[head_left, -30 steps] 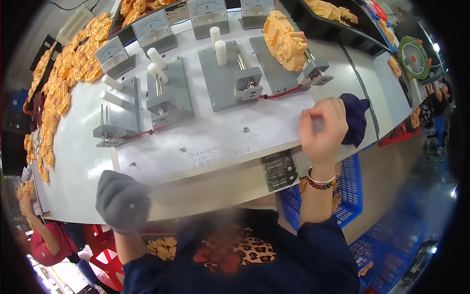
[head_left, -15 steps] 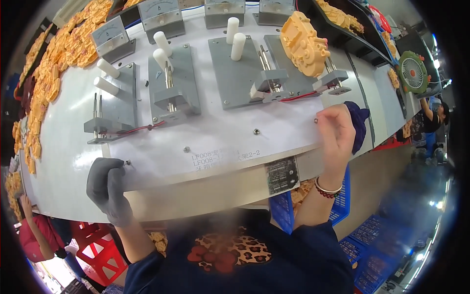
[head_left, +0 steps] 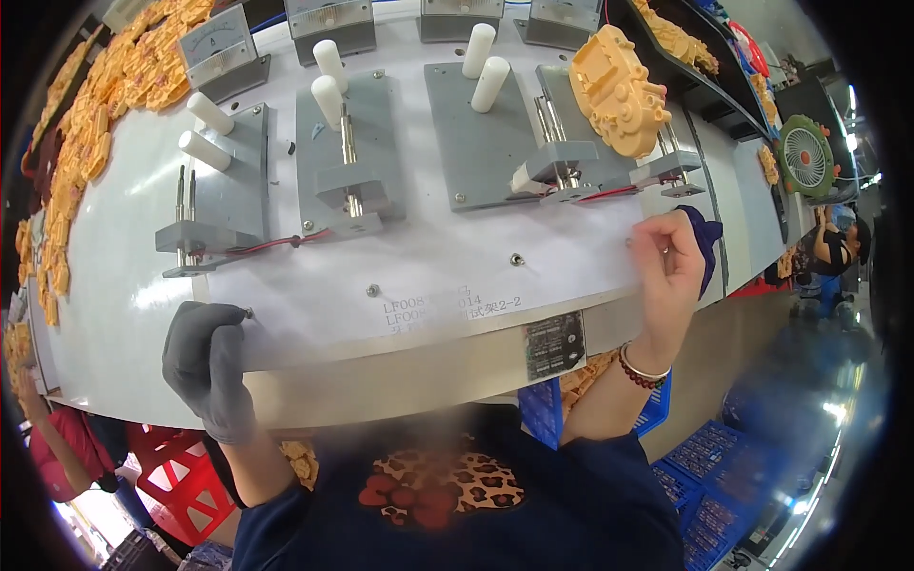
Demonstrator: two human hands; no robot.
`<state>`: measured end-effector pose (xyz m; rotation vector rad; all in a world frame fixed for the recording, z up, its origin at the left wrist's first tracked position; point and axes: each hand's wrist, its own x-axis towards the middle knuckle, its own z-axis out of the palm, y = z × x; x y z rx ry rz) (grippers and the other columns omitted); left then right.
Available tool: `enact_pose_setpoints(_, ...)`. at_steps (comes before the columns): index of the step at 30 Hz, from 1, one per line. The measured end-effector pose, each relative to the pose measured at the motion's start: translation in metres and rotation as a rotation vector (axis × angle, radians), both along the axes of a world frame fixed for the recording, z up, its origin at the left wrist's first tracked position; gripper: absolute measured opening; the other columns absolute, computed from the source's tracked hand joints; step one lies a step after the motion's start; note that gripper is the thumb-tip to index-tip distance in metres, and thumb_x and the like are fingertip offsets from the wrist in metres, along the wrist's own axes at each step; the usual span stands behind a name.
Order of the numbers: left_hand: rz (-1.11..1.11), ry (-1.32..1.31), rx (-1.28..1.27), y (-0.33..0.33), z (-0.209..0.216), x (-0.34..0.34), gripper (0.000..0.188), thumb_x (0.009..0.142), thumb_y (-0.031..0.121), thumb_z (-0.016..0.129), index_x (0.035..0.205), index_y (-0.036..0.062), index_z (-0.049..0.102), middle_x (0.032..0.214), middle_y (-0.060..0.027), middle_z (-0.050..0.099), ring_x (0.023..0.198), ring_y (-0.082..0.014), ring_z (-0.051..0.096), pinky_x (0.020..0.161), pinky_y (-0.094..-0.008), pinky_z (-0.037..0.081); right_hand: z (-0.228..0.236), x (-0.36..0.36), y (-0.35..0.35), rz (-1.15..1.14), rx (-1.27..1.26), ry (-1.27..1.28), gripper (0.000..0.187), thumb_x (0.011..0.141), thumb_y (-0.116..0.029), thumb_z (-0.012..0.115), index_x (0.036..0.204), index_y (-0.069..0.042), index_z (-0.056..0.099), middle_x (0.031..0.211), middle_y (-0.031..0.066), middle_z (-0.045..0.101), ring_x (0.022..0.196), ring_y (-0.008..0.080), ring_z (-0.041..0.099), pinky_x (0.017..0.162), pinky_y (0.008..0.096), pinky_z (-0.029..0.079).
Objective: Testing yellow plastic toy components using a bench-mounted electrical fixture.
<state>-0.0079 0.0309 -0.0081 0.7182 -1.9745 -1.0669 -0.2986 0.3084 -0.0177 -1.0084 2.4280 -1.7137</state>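
At the table's front left, my left hand, in a grey glove, is closed with its fingers curled. Its fingertips are beside a small metal button; whether anything is in them is hidden. Over the front right edge, my right hand is bent in a pinch, thumb and forefinger together near another small button. Dark blue cloth covers or lies against its outer fingers. Grey test fixtures with white posts and metal pins stand beyond both hands. A yellow-orange plastic housing rests on the rightmost fixture.
Several dial meters line the back. Orange plastic parts are heaped at the left. Two more metal buttons sit in the white sheet between my hands. A green fan stands right; blue crates are below.
The view has shifted slightly, so the fixtures appear farther right. My right fingers are bent more tightly and hide more of the button. My left hand stays beside its button.
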Motion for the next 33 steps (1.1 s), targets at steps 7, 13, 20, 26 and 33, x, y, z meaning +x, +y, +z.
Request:
enact_pose_setpoints(7,0.037,-0.038,0.007,0.001,0.002,-0.001,0.012,0.080,0.005,0.057,0.085,-0.0044,0.064,0.075,-0.0072,0.057,0.069,-0.0147,0.050,0.063,-0.0259,0.037,-0.001,0.004,-0.005,-0.050,0.025,0.053,0.012,0.088,-0.009,0.068,0.090,0.000,0.061,0.085,0.0017,0.054,0.075,0.0091,0.054,0.069,0.0214,0.041)
enact_pose_setpoints(13,0.023,-0.062,-0.027,0.000,0.001,-0.001,0.012,0.080,0.007,0.058,0.084,-0.0038,0.063,0.075,-0.0076,0.057,0.068,-0.0156,0.050,0.062,-0.0266,0.037,-0.004,0.003,-0.012,-0.131,0.052,0.124,0.009,0.087,-0.008,0.066,0.085,-0.001,0.061,0.079,0.0000,0.051,0.067,0.0072,0.046,0.062,0.0212,0.036)
enact_pose_setpoints(20,0.029,-0.056,-0.012,0.001,0.001,-0.002,0.012,0.079,0.005,0.057,0.084,-0.0042,0.063,0.075,-0.0084,0.058,0.068,-0.0161,0.050,0.062,-0.0267,0.037,-0.005,0.003,-0.015,-0.167,0.027,0.101,0.011,0.087,-0.007,0.066,0.082,-0.001,0.059,0.076,-0.0015,0.049,0.065,0.0058,0.043,0.061,0.0210,0.034)
enact_pose_setpoints(26,0.018,-0.057,-0.020,0.001,0.002,-0.001,0.012,0.078,0.005,0.057,0.084,-0.0044,0.063,0.075,-0.0085,0.058,0.068,-0.0162,0.050,0.061,-0.0266,0.037,-0.005,0.006,-0.017,-0.183,-0.002,0.076,0.011,0.087,-0.007,0.067,0.082,-0.001,0.059,0.074,-0.0020,0.049,0.066,0.0058,0.041,0.061,0.0207,0.033)
enact_pose_setpoints(33,0.017,-0.042,-0.029,0.000,-0.001,0.000,0.013,0.080,0.006,0.058,0.085,-0.0044,0.063,0.075,-0.0086,0.058,0.067,-0.0159,0.051,0.061,-0.0267,0.037,-0.007,0.006,-0.019,-0.207,-0.024,0.080,0.006,0.080,0.000,0.063,0.082,-0.002,0.058,0.074,-0.0035,0.047,0.066,0.0057,0.038,0.062,0.0210,0.032)
